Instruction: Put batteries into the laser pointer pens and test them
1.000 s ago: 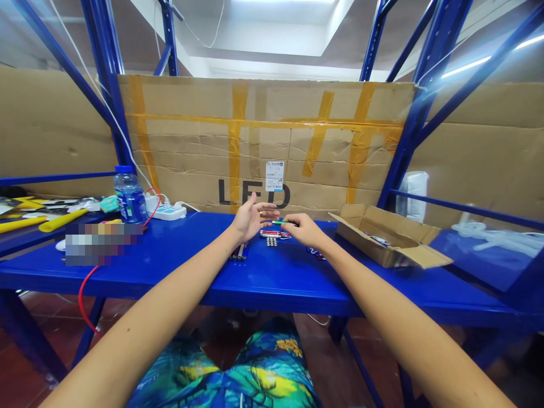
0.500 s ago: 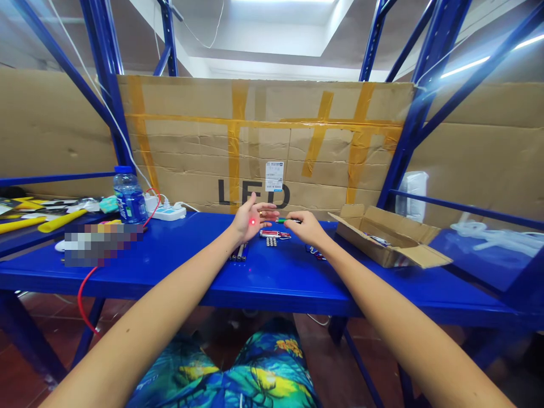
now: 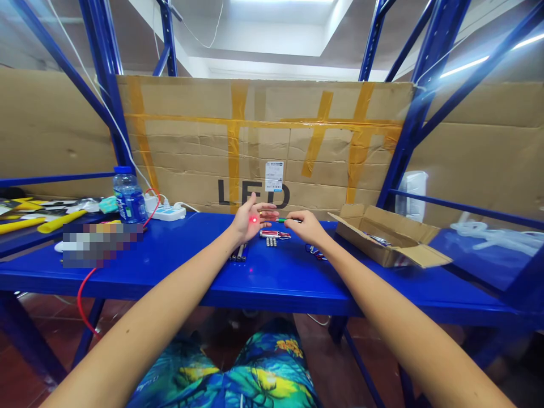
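My right hand (image 3: 305, 226) is closed around a slim green laser pointer (image 3: 284, 220), whose front end sticks out toward the left. Facing it is my left hand (image 3: 250, 220), palm turned in and fingers stretched out, with a red light spot on the palm. Below the hands lie red pen-like tubes (image 3: 272, 234) side by side and a small block of silver button cells (image 3: 271, 242). Several dark tubes (image 3: 240, 253) rest partly behind my left wrist. Near my right wrist are small red and blue pieces with metal clips (image 3: 314, 252), partly hidden.
An open cardboard box (image 3: 385, 249) with some metallic pieces stands on the right of the blue table (image 3: 178, 249). A bottle (image 3: 128, 195), a white power strip (image 3: 169, 212) and yellow-handled tools (image 3: 63, 221) are at the left. Large cardboard (image 3: 191, 153) closes the back.
The red spot on my left palm has shifted very slightly up and to the right. Both hands and the laser pointer stay nearly in place.
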A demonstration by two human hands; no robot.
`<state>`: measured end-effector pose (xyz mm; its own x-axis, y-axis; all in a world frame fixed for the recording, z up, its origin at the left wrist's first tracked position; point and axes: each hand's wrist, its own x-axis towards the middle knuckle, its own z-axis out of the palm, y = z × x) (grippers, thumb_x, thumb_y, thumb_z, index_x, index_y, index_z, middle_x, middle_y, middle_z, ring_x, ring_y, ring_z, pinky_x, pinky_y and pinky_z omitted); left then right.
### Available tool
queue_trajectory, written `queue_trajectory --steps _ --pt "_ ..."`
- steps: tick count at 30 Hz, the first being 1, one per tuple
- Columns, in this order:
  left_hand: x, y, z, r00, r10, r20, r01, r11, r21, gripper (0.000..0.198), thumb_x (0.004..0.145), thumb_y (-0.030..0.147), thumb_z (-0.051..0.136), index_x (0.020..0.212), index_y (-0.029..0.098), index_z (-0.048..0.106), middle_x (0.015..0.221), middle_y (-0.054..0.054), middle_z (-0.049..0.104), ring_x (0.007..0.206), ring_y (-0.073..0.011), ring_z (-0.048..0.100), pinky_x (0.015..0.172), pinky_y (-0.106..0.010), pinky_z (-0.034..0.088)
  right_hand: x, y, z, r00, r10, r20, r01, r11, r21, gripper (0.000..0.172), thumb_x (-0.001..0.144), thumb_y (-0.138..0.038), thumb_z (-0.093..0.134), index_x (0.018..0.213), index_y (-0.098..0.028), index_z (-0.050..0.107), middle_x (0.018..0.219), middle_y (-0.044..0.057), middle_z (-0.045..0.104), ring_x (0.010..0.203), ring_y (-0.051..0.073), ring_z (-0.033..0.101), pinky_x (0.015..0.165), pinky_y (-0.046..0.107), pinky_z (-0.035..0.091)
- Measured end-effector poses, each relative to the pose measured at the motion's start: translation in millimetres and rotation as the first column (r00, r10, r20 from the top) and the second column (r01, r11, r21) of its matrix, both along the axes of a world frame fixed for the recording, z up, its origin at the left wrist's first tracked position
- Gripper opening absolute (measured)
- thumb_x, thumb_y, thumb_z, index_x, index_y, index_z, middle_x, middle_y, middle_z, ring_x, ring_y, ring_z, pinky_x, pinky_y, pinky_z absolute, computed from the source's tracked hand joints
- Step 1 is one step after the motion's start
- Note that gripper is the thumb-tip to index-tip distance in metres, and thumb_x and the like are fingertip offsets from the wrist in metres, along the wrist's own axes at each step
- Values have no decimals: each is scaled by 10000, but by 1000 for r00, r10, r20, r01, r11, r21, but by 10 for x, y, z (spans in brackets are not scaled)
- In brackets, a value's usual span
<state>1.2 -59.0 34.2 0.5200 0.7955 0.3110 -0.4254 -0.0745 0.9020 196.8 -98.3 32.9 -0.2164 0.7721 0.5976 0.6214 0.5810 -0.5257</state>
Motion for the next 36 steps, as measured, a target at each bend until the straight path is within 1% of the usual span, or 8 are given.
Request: queue_trajectory --steps 11,15,19,23,25,27,31,36 --pt "0 -7 5 1000 -7 -16 7 1000 23 665 874 701 364 930 130 701 918 -145 715 838 -227 650 714 -325 475 6 20 4 999 37 -22 -37 999 -11 202 745 -305 517 640 -160 610 616 -6 551 651 139 468 631 266 342" --pt "38 -16 -29 994 78 -76 -63 981 185 422 818 553 598 949 164 695 932 -103 706 852 -210 637 735 -319 464 0 66 -7 993 85 -88 -94 989 -112 230 755 -342 522 649 -159 613 548 -26 469 580 122 425 579 266 327" --pt "84 -2 -67 935 275 -223 -126 848 516 212 703 255 743 894 167 720 893 -67 693 822 -187 609 779 -330 448 -2 114 -22 957 179 -229 -247 916 -315 232 767 -382 537 724 -163 601 502 -70 354 473 91 342 490 252 292" --pt "95 86 -49 866 440 -239 -177 715 677 145 707 217 710 838 167 749 867 -72 684 772 -192 593 763 -347 452 45 195 -14 916 189 -353 -338 838 -429 236 709 -248 628 922 -153 594 597 -62 445 498 78 391 475 227 322" --pt "95 162 -28 828 507 -240 -210 677 705 125 703 204 702 811 174 756 828 -71 686 750 -197 587 758 -352 452 88 268 5 923 160 -351 -309 850 -426 295 681 -155 647 967 -146 574 698 -18 557 541 84 457 496 230 364" --pt "96 257 -13 801 538 -264 -222 675 703 103 686 178 700 774 178 753 776 -64 686 723 -200 584 754 -356 451 129 360 32 947 119 -299 -238 884 -402 283 694 -105 647 959 -143 554 738 17 615 546 93 489 508 240 388" --pt "100 487 -23 753 559 -348 -213 706 675 89 651 121 702 708 180 734 719 -59 689 700 -209 602 740 -359 453 146 570 59 996 1 -88 -30 944 -329 181 763 -75 615 911 -150 541 628 5 618 533 114 525 535 248 406" --pt "72 761 -104 690 609 -392 -201 681 705 95 626 94 701 633 186 722 679 -63 688 681 -215 612 732 -352 460 85 807 -35 983 -65 169 97 977 -190 85 777 -76 591 743 -154 591 664 29 673 611 122 578 620 246 416"
